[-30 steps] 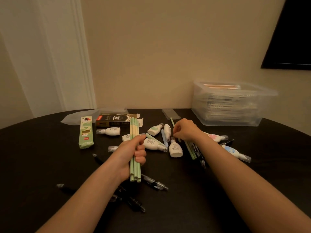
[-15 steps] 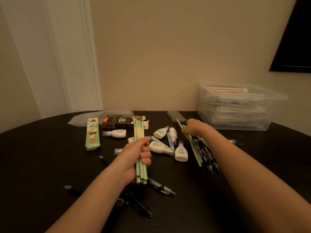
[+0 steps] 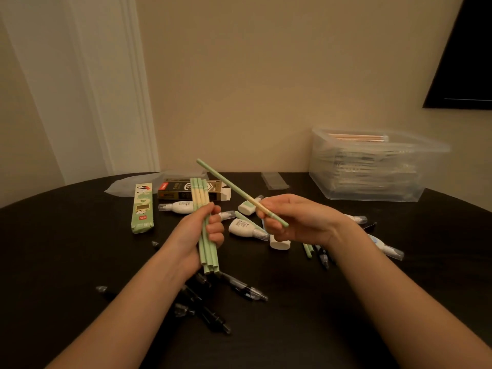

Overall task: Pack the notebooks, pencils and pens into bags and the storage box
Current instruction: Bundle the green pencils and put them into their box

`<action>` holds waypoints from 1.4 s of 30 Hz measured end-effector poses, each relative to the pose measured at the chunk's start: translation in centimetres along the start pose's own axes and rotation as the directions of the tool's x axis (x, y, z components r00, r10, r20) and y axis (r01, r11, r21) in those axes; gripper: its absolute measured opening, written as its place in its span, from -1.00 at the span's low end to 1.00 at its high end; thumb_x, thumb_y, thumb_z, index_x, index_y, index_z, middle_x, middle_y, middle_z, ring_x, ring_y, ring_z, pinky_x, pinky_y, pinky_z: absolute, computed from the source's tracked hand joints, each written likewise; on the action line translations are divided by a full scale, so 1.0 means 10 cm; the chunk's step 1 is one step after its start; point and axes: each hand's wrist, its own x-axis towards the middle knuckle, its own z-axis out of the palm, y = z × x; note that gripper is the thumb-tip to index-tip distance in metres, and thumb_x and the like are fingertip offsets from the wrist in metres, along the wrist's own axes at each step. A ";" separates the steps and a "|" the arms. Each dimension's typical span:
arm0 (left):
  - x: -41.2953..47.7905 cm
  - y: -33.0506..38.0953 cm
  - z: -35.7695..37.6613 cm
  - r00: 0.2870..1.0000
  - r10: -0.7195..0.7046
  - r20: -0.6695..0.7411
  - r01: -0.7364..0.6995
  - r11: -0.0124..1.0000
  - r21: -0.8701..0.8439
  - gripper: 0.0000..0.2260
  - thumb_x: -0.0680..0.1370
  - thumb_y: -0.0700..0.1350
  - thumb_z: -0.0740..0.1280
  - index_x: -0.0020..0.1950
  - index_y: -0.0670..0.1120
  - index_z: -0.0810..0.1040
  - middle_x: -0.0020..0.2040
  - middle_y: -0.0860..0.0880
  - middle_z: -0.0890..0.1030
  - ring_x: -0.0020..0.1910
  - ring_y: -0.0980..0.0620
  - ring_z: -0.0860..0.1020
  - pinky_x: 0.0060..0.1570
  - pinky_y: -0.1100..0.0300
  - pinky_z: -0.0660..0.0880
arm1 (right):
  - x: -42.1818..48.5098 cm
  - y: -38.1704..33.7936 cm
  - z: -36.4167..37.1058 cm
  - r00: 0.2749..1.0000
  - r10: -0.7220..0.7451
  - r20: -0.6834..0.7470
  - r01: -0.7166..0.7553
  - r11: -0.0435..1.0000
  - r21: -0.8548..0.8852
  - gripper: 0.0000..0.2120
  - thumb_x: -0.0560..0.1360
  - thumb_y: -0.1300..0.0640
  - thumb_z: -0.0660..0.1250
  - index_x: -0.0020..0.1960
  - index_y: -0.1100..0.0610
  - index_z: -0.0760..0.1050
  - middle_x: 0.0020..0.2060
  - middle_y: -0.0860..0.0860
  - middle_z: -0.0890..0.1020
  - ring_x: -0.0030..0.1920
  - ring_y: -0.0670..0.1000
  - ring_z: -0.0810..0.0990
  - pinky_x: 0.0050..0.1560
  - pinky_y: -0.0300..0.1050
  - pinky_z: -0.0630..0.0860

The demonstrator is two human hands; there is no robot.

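We see bare table (image 3: 61, 262) on the near left, from the edge up to the green pencil box (image 3: 143, 209). There is more on the near right, in front of the storage box (image 3: 372, 187). Between our hands the way is crowded. White correction tapes (image 3: 246, 229) lie scattered just beyond the left hand (image 3: 191, 235) and under the right hand (image 3: 298, 219). Black pens (image 3: 202, 302) lie crossed beneath the left wrist. The single pencil (image 3: 231, 189), pinched in the right hand, slants up across the middle. Its far end is close to the tops of the pencil bundle (image 3: 206, 249) that the left hand grips.
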 end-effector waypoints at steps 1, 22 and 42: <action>0.00 0.00 0.01 1.000 -0.003 0.009 0.003 1.000 -0.003 -0.84 0.61 -0.08 0.18 -0.11 -0.13 0.41 -0.49 0.04 0.33 -0.63 0.20 0.28 -0.69 0.39 0.23 | -0.02 0.01 -0.01 1.000 0.002 -0.007 -0.002 1.000 -0.007 -0.75 0.60 0.12 0.13 -0.15 0.16 0.51 -0.45 0.00 0.43 -0.42 -0.10 0.35 -0.37 -0.28 0.28; -0.11 -0.02 0.00 0.986 -0.145 0.087 0.134 0.983 0.123 -0.81 0.59 -0.19 0.21 0.13 -0.25 0.48 -0.09 -0.26 0.67 -0.22 -0.09 0.68 -0.23 0.08 0.60 | 0.19 0.20 -0.22 0.774 -0.193 -0.603 0.429 0.860 0.276 -0.75 0.56 0.09 0.23 -0.26 0.17 0.42 -0.51 -0.04 0.31 -0.50 -0.13 0.25 -0.48 -0.30 0.27; -0.03 -0.13 0.06 0.976 -0.181 0.125 0.153 0.967 0.202 -0.78 0.54 -0.04 0.27 -0.25 -0.09 0.36 -0.50 0.06 0.26 -0.65 0.20 0.23 -0.67 0.42 0.14 | 0.44 0.03 -0.35 0.697 -0.239 -0.676 -0.319 0.741 -0.591 -0.72 0.60 0.02 0.18 -0.02 0.17 0.58 -0.18 0.09 0.61 -0.18 0.02 0.54 -0.11 -0.07 0.51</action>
